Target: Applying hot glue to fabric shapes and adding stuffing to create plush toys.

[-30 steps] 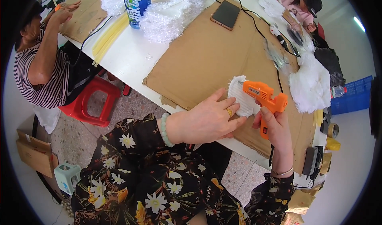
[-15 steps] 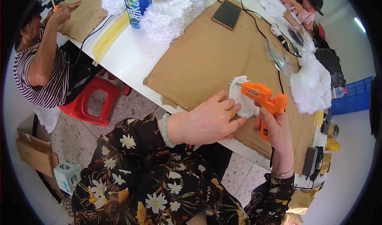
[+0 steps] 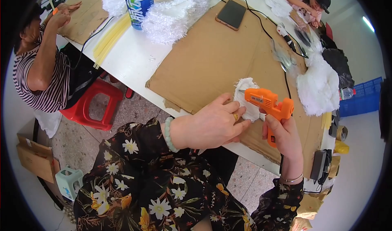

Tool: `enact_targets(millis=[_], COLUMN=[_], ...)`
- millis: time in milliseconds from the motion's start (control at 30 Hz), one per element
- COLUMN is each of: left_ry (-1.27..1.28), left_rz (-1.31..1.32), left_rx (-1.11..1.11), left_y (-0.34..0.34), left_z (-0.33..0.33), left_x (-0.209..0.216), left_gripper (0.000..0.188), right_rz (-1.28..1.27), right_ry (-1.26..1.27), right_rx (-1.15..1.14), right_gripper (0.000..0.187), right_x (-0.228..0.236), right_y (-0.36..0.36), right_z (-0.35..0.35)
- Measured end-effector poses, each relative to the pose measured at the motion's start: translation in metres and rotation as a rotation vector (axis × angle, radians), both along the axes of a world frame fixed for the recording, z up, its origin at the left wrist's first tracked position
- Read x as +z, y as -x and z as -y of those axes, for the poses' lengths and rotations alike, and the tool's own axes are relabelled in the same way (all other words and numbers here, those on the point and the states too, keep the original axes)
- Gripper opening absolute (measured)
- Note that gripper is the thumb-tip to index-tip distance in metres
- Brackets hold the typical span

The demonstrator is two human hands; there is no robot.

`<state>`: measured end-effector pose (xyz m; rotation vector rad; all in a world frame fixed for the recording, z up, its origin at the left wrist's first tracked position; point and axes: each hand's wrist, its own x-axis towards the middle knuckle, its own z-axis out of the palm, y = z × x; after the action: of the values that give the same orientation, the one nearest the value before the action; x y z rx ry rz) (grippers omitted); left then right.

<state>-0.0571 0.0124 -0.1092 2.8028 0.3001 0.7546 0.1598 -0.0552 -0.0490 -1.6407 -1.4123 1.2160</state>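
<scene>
An orange hot glue gun (image 3: 267, 101) is gripped by its handle in my right hand (image 3: 284, 136), with its nozzle pointing left. The nozzle tip is over the upper part of a white, frayed-edged fabric piece (image 3: 246, 91). My left hand (image 3: 210, 123), closed at the piece's left and lower edge, steadies it with bent fingers; part of the grip is hidden beneath the hand. The fabric lies at the front part of a brown cardboard sheet (image 3: 204, 63) on the white table (image 3: 122, 63).
A phone (image 3: 231, 14) lies on the cardboard's far end, near black cables. Beyond stand a blue bottle (image 3: 138, 6) and fluffy white trim (image 3: 171, 18), with yellowish glue sticks (image 3: 107, 41) alongside. White fluffy material (image 3: 317, 90) sits at right. Two people work across the table.
My right hand has shifted the glue gun slightly left and down, bringing its nozzle farther from the fabric's top edge. My left hand stays nearly in place.
</scene>
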Motion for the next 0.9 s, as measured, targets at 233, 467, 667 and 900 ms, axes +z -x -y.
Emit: enact_targets(millis=[233, 467, 667, 900], left_ry=[-0.011, -0.001, -0.037, -0.031], left_rz=[0.007, 0.002, 0.085, 0.094], left_rx=[0.010, 0.004, 0.006, 0.001], left_y=[0.000, 0.000, -0.002, -0.002], left_z=[0.000, 0.000, 0.000, -0.001], left_x=[0.000, 0.001, -0.002, -0.002], left_gripper=[0.045, 0.046, 0.039, 0.038], right_rz=[-0.009, -0.003, 0.023, 0.055], right_ry=[0.030, -0.023, -0.013, 0.037], right_rx=[0.035, -0.052, -0.035, -0.009], right_gripper=[0.033, 0.033, 0.034, 0.031], right_x=[0.002, 0.002, 0.002, 0.017], right_y=[-0.005, -0.002, -0.002, 0.001], right_z=[0.002, -0.008, -0.009, -0.013])
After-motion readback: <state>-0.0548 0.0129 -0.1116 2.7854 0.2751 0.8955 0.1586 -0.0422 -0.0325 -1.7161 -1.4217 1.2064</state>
